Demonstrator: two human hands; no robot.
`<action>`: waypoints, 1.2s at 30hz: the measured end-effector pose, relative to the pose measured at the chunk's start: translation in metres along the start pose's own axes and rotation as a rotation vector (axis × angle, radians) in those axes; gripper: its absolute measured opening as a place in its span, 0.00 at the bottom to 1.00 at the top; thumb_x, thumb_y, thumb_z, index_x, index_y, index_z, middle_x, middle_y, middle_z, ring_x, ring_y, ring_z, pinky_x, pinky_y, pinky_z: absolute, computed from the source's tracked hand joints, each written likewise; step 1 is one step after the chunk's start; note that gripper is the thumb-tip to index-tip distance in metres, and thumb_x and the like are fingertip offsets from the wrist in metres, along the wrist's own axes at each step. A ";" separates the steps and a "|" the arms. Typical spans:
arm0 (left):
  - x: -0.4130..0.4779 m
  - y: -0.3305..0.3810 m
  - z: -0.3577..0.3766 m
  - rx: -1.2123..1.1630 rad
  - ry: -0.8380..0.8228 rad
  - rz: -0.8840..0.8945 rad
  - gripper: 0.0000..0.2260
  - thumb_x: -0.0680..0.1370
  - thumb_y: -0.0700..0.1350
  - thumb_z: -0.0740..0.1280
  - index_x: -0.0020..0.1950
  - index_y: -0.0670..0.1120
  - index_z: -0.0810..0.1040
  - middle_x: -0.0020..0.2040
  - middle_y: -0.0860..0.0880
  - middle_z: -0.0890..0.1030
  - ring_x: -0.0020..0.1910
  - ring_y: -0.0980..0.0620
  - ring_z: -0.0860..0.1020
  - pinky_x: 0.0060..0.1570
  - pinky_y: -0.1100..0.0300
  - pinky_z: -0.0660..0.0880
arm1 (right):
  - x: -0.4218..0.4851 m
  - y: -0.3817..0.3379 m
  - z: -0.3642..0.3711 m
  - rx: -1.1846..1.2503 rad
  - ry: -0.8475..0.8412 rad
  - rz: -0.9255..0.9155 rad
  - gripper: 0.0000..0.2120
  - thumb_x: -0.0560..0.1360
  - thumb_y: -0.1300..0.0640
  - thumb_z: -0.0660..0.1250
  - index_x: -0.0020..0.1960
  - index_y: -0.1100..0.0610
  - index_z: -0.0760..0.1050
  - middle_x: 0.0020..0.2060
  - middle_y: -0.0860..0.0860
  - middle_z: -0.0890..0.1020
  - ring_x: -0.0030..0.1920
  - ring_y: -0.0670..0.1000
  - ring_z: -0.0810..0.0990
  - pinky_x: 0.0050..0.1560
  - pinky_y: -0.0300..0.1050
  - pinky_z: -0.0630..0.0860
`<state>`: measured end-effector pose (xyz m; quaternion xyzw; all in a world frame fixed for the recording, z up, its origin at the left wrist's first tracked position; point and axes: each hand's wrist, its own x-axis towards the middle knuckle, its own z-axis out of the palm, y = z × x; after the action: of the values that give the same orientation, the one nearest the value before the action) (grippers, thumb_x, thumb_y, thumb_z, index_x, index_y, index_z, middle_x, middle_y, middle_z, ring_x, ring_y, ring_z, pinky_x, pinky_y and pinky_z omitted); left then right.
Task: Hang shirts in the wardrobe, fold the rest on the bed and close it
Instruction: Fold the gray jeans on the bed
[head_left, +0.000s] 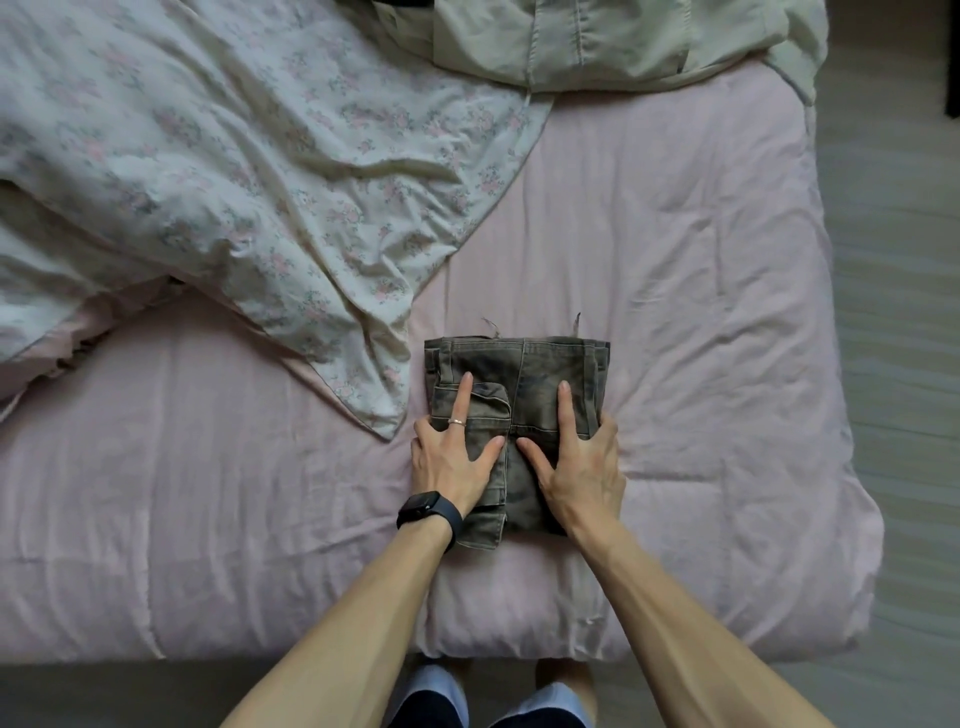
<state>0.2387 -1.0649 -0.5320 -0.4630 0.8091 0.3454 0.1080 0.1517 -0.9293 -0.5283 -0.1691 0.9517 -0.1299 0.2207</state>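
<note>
A folded pair of grey-green denim trousers (540, 374) lies on the pink bed cover (701, 260) near the bed's front edge. My left hand (452, 452), with a ring and a black watch at the wrist, presses flat on the bundle's left half, forefinger stretched over a pocket. My right hand (582, 462) presses flat on the right half, fingers spread and straight. Neither hand curls around the cloth. At the top of the view lies a pale beige shirt (571, 41), crumpled on the bed's far end.
A white floral duvet (208, 171) covers the bed's left and middle, with one corner ending just left of the trousers. Grey floor (904, 364) runs along the bed's right side. My feet in pale slippers (431, 691) stand at the bed's front edge.
</note>
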 end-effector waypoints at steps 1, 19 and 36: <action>-0.002 0.001 0.000 0.007 0.004 0.000 0.41 0.74 0.66 0.68 0.72 0.78 0.39 0.60 0.39 0.68 0.58 0.35 0.74 0.58 0.48 0.73 | -0.002 0.000 -0.001 -0.006 -0.008 0.003 0.41 0.75 0.29 0.61 0.80 0.35 0.44 0.68 0.62 0.64 0.63 0.65 0.73 0.50 0.62 0.80; -0.120 0.040 -0.251 -0.385 0.623 -0.216 0.36 0.71 0.62 0.73 0.71 0.77 0.55 0.51 0.48 0.69 0.43 0.47 0.75 0.46 0.60 0.70 | -0.039 -0.212 -0.206 -0.082 0.012 -0.762 0.39 0.75 0.33 0.65 0.80 0.39 0.51 0.68 0.58 0.65 0.61 0.61 0.74 0.45 0.57 0.80; -0.574 -0.129 -0.406 -0.296 1.612 -0.668 0.37 0.70 0.62 0.74 0.71 0.77 0.56 0.48 0.60 0.67 0.44 0.53 0.78 0.41 0.63 0.70 | -0.485 -0.433 -0.231 0.118 -0.110 -1.851 0.40 0.70 0.30 0.69 0.77 0.40 0.61 0.63 0.59 0.71 0.51 0.62 0.82 0.33 0.51 0.80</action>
<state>0.7181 -0.9883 -0.0079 -0.7870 0.4086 -0.0343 -0.4611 0.5689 -1.0986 -0.0057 -0.8557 0.4175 -0.2944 0.0823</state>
